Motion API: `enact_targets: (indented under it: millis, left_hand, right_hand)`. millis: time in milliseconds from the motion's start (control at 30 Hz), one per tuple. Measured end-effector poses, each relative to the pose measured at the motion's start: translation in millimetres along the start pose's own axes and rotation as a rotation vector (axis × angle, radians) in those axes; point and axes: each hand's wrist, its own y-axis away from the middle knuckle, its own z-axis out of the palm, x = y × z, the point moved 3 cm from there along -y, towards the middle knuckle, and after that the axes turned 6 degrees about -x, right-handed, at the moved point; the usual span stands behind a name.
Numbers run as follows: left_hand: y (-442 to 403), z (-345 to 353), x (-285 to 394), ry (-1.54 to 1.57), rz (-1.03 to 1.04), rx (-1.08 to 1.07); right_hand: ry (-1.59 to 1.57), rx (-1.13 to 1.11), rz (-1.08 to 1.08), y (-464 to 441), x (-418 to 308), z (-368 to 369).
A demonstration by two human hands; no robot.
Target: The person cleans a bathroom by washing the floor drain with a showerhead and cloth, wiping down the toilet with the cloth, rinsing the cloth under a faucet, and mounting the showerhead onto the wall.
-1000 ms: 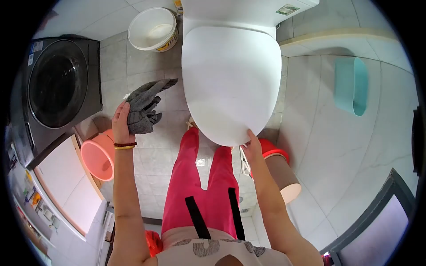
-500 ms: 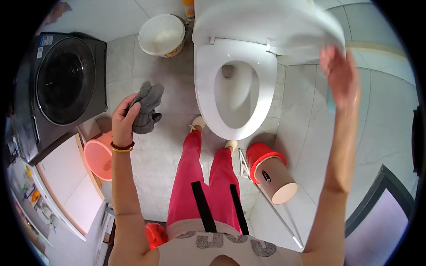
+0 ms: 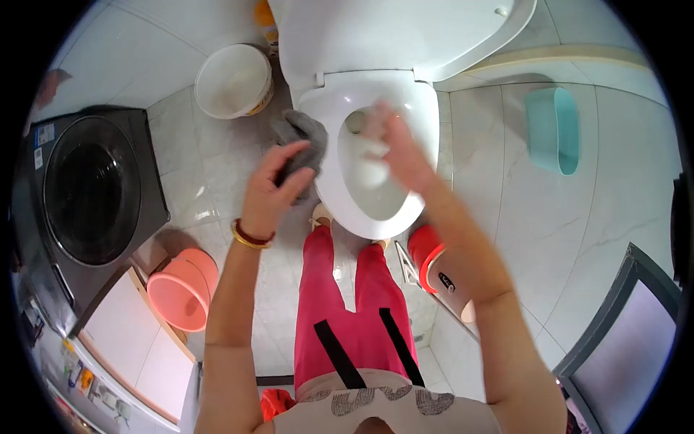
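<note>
My left hand (image 3: 278, 184) grips a bunched grey cloth (image 3: 303, 141) between thumb and fingers, near the left side of the toilet seat (image 3: 330, 189). Above the toilet bowl is my right hand (image 3: 401, 148), blurred by motion, its thumb and fingers apart with nothing visible in them. Behind the seat, the white toilet lid (image 3: 390, 36) is raised. Part of the seat and bowl is hidden beneath my right hand.
A white bucket (image 3: 235, 83) stands left of the toilet, a pink bucket (image 3: 184, 289) nearer me. The black washing machine (image 3: 94, 188) is at left. Right of the toilet are a red-rimmed bin (image 3: 426, 253) and a wall-mounted turquoise holder (image 3: 553, 130).
My right hand has moved from beside the raised lid down and left to over the bowl. My left hand has carried the grey cloth right, closer to the toilet seat.
</note>
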Motion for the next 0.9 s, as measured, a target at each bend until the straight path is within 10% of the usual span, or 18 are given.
enact_targets:
  millis: [100,233,300,367,400,467,567,900]
  left_hand:
    - [-14.7,34.1,-10.6,-0.018,0.093,-0.182]
    - [-22.5,39.8,-28.6,-0.413,0.312,-0.027]
    - [-13.9,18.1,-51.3,-0.427,0.169,0.268]
    - [-7.8,12.4,-84.5,-0.319,-0.002,0.411]
    - [-7.2,16.5,-99.9,-0.324,-0.004,0.391]
    - [-10.7,19.4,-126.4,-0.454,-0.045,0.395]
    - [-19.2,19.7,-149.5,-0.7,0.046,0.302]
    - [-37.3,35.2,-204.3,-0.411,-0.193,0.373]
  right_hand:
    - [-0.612,-0.112,-0.166,-7.9,39.5,50.9]
    - [-0.676,0.102,-0.07,-54.7,46.4,28.8]
    - [-0.302,0.36,-0.281,-86.4,30.3,4.0]
    - [0.811,0.654,-0.712,-115.3,18.4,-6.8]
    - [0.806,0.674,-0.703,-128.5,31.8,-23.8]
    - [1.848,0.536,-0.726,-155.8,59.2,-35.3]
    - [2.017,0.367,-0.921,-162.6,77.3,-84.4]
    - [1.975,0.33,-0.293,19.7,152.7,-216.4]
